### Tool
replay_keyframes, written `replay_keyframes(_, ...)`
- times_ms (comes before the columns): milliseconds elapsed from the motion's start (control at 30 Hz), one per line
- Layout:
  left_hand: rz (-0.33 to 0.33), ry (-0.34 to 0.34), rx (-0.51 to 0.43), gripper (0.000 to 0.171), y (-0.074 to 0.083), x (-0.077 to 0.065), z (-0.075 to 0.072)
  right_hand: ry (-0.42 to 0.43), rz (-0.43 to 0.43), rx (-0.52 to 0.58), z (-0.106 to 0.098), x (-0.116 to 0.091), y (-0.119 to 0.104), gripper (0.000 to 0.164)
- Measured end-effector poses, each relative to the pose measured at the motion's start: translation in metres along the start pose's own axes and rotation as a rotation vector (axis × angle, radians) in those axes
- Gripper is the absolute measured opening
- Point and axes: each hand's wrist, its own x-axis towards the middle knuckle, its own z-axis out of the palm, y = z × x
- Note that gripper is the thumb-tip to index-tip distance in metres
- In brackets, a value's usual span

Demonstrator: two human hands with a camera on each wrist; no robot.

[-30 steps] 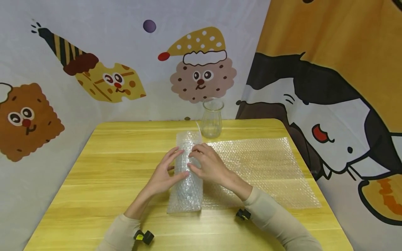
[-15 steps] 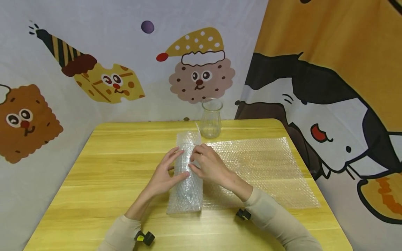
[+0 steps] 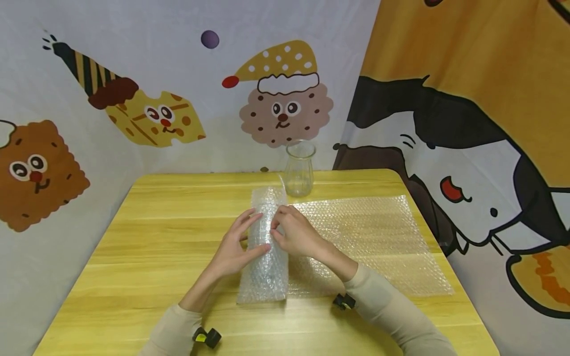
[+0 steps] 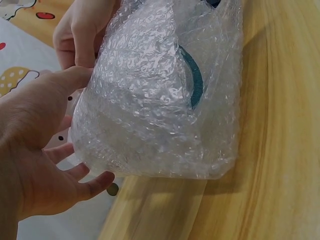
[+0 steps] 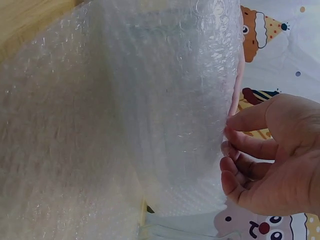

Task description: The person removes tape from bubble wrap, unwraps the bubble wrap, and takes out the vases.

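A bundle of bubble wrap (image 3: 267,277) lies near the middle of the table, rolled around something mostly hidden. At its near end in the left wrist view, a curved teal strip (image 4: 194,80) shows through the plastic. My left hand (image 3: 233,249) rests along the bundle's left side, fingers spread and thumb on top. From the right, my right hand (image 3: 296,232) pinches the wrap with bent fingertips along the top of the roll. In the right wrist view those fingertips (image 5: 232,135) sit at the roll's edge.
A flat sheet of bubble wrap (image 3: 378,242) spreads to the right from under the roll. Just beyond the roll's far end stands a clear glass vase (image 3: 300,173). The wooden table (image 3: 156,237) ends at a cartoon-printed cloth backdrop (image 3: 178,59).
My right hand's fingers have drawn closer together and shifted slightly right on the roll. The left hand and the roll stay almost in place.
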Motion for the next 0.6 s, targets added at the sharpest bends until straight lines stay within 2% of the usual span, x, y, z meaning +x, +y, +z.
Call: replay_keyframes(600,0.025,0.011,0.033,0.082,0.0019,0.0015,0.0017,-0.085,-0.069,0.054,-0.0039,0.0004,0.007,0.008)
